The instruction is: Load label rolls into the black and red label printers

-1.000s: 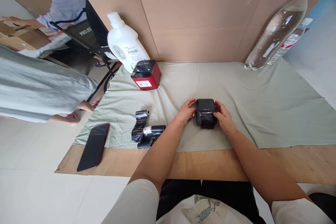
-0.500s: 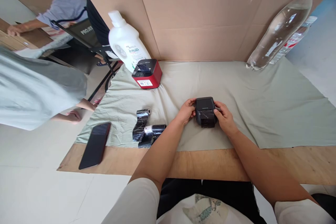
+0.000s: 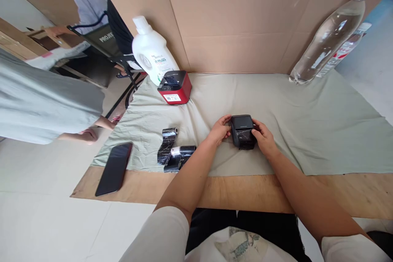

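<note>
A small black portable printer (image 3: 241, 122) rests on the cloth in front of me, its lid side up. A glossy black strip (image 3: 245, 139) covers the printer's near half and reaches its front edge. My left hand (image 3: 221, 130) grips the left side of the printer, fingers bent along it. On the other side, my right hand (image 3: 263, 136) is closed on the right edge, thumb near the strip. Left of my forearm lie a partly unrolled black roll (image 3: 168, 141) and a second black roll (image 3: 186, 152), with a white patch beside it.
A red-and-black box-shaped device (image 3: 175, 89) stands before a white detergent bottle (image 3: 155, 54). Two clear bottles, the larger a water bottle (image 3: 331, 35), lean at the back right. A phone (image 3: 114, 168) lies front left. Cardboard (image 3: 242, 20) walls the back. Two people are at the left.
My view has shifted slightly. Both hands stay on the printer, and the strip on its front sits a little differently. At far left, a person's hand and the cardboard box have moved.
</note>
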